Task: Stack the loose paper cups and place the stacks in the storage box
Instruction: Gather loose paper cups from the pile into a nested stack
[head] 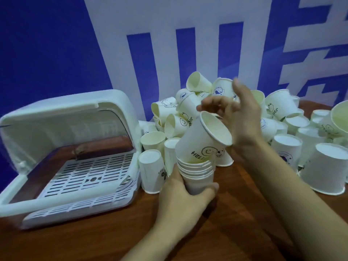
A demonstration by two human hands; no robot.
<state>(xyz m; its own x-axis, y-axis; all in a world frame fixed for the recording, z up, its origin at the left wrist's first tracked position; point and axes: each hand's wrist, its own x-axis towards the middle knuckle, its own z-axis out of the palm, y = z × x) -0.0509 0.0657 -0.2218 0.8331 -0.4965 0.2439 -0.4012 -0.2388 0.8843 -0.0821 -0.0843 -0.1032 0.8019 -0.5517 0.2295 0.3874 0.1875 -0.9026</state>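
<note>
Left hand grasps the lower part of a stack of nested paper cups, held above the wooden table; the top cup, printed with a smiley face, sits tilted in the stack, its mouth turned toward the right; right hand hovers just beside that cup's rim, fingers spread and released, holding nothing; pile of loose cups lies behind and to the right; storage box, lid raised, stands at left with a slotted tray inside.
</note>
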